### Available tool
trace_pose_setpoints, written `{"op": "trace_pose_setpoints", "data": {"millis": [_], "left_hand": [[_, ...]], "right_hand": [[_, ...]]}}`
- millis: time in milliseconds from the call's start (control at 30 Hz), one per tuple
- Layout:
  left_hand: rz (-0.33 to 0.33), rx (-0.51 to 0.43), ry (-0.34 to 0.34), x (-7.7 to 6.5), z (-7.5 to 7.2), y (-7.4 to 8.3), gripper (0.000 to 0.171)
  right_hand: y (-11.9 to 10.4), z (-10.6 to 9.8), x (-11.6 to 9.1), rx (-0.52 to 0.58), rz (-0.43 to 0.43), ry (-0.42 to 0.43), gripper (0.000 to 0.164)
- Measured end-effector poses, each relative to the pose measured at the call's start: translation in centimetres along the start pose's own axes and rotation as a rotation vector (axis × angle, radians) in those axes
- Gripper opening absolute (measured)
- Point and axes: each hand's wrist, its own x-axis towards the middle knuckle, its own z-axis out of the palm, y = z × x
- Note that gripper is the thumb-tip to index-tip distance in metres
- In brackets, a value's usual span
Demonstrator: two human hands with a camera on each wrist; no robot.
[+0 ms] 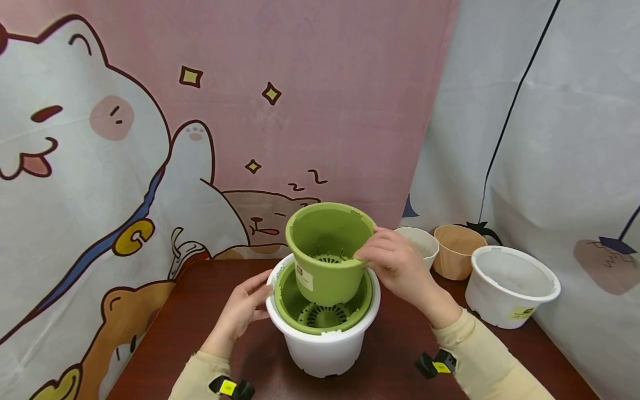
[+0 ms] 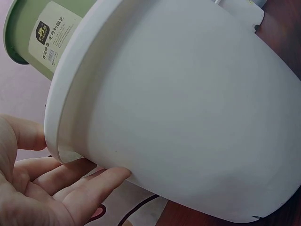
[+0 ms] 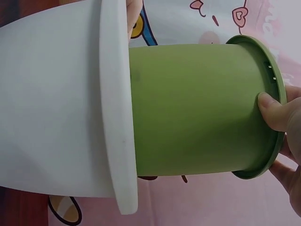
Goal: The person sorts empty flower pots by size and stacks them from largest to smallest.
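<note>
A large white flower pot [image 1: 325, 350] stands on the table with a green flower pot [image 1: 287, 294] nested inside it. Above them, a second green flower pot [image 1: 335, 283] is held tilted, its base partly within the nested one. My right hand [image 1: 397, 265] pinches its rim, thumb on the outer wall [image 3: 202, 113] in the right wrist view. A paper label [image 2: 54, 35] on it shows in the left wrist view. At the left, my left hand [image 1: 242, 311] holds the white pot's rim, with fingers under the lip [image 2: 66, 89].
On the right side of the dark wooden table [image 1: 200, 300] stand another white flower pot [image 1: 500, 300], a peach-coloured pot [image 1: 452, 261] and a small off-white pot [image 1: 422, 241]. A cartoon-printed cloth [image 1: 350, 111] hangs close behind the table.
</note>
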Motion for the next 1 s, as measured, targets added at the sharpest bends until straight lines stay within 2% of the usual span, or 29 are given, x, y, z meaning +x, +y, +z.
{"op": "trace_pose_setpoints", "data": {"millis": [367, 633, 1000], "left_hand": [[-0.004, -0.015, -0.009, 0.0, -0.1, -0.1, 0.045], [-0.007, -0.029, -0.017, 0.1, -0.1, -0.2, 0.045], [0.001, -0.014, -0.010, 0.0, -0.1, -0.1, 0.046]], "right_hand": [[-0.3, 1.1, -0.4, 0.035, -0.031, -0.011, 0.039], [-0.8, 1.8, -1.2, 0.035, 0.000, -0.075, 0.037], [-0.6, 3.1, -2.6, 0.012, 0.001, -0.102, 0.036]]}}
